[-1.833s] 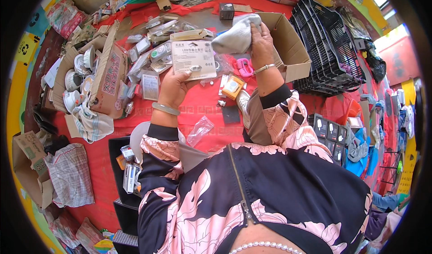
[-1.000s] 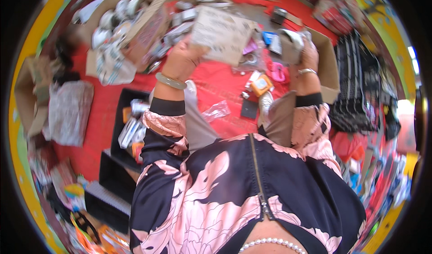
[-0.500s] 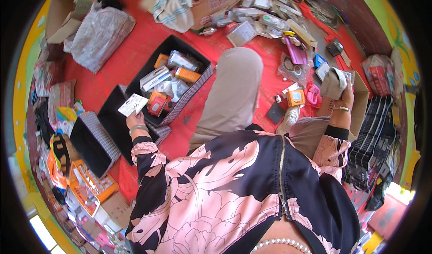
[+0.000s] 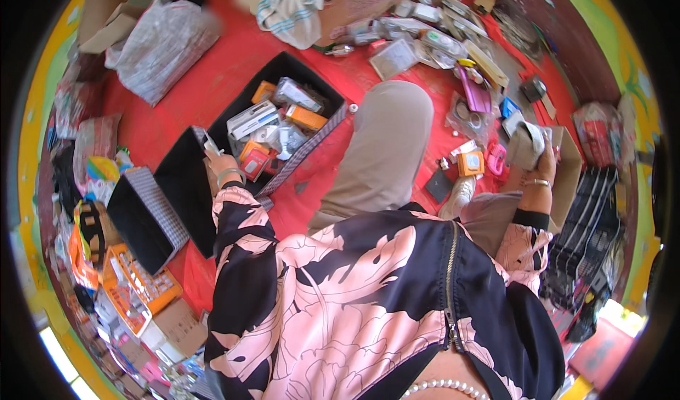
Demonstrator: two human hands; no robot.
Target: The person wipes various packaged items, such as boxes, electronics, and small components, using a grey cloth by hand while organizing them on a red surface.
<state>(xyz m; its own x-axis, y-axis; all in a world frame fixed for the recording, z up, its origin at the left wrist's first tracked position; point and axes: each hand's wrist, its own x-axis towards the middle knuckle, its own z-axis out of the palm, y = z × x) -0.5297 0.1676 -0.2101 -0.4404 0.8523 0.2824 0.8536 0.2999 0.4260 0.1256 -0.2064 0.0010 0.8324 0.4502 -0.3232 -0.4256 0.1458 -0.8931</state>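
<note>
My left hand [image 4: 224,165] is closed on a small white card [image 4: 211,144], now turned nearly edge-on, at the rim between two black-lined boxes. The filled black-lined box [image 4: 322,88] holds white packets, orange cartons and a red-and-orange pack [image 4: 255,162]. A second black-lined box [image 4: 183,177] stands beside it, under my left wrist. On the right, my right hand [image 4: 546,163] grips a grey-beige bundle [image 4: 524,147] at the open top of a cardboard box [image 4: 569,170]. What the bundle is made of is unclear, and some of my fingers are hidden.
A third black-lined box [image 4: 145,219] and an orange basket [image 4: 134,287] lie at the left. A wrapped white sack [image 4: 163,49] sits at the far left. Loose packaged goods [image 4: 425,42] spread across the far right, near a purple case [image 4: 476,92]. An orange carton [image 4: 470,163] rests by my shoe.
My left hand has moved slightly right and toward the far side, tilting the white card from face-up to nearly edge-on. My right hand keeps its hold on the bundle. The whole view has shifted slightly.
</note>
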